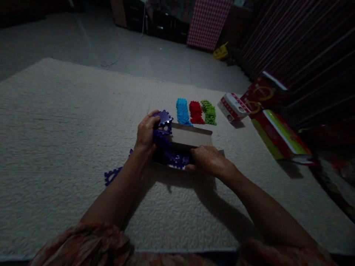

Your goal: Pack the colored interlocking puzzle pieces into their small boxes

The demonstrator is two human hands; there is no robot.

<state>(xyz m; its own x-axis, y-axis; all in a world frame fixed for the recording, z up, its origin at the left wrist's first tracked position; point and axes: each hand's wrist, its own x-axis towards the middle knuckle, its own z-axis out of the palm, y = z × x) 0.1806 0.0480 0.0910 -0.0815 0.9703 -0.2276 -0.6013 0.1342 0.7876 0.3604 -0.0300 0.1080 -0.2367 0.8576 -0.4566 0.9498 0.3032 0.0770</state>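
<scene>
My left hand (146,132) is closed on a purple foam puzzle piece (164,118), lifted at the left end of an open cardboard box (191,136). More purple pieces (174,158) lie in the box. My right hand (208,159) grips the box's near edge, fingers curled over it. One loose purple piece (111,175) lies on the cream mat (55,129) beside my left forearm.
Behind the box lie a blue stack (182,111), a red stack (196,112) and a green stack (209,112) of foam pieces. Red and white boxes (235,107) and a red-green box (280,136) lie at the right. A dark striped wall stands far right.
</scene>
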